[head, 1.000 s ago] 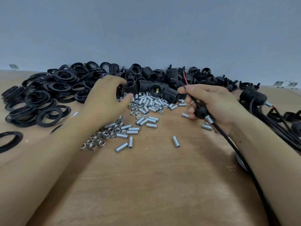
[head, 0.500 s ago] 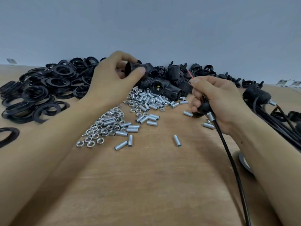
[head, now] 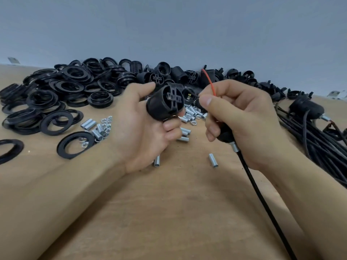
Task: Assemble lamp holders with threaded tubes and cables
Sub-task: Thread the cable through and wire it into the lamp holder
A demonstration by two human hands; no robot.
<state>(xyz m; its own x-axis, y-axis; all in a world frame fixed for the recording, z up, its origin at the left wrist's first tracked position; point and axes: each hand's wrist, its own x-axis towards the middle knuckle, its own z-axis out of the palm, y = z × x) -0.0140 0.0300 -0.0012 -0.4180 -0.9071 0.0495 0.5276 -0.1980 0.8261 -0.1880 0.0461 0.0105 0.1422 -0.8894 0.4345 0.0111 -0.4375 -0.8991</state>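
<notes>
My left hand (head: 142,132) grips a black lamp holder body (head: 164,103) above the table, its cross-shaped terminal end turned toward my right hand. My right hand (head: 238,119) holds a black cable (head: 262,199) that carries a black cap and a silver threaded tube (head: 234,147). Its thumb and forefinger pinch the cable's wire ends, and the red wire (head: 209,81) sticks up past the fingers. The wire tips sit just right of the holder body's terminal end.
Black rings (head: 56,94) are heaped at the left, lamp holder bodies (head: 178,74) at the back centre. Loose silver threaded tubes and nuts (head: 99,128) lie on the wooden table (head: 169,212). Finished cable assemblies (head: 317,134) are piled at the right.
My left hand took a holder body from the back pile, lifted it and brought it toward me, next to the wire ends. My right hand rose slightly with the cable.
</notes>
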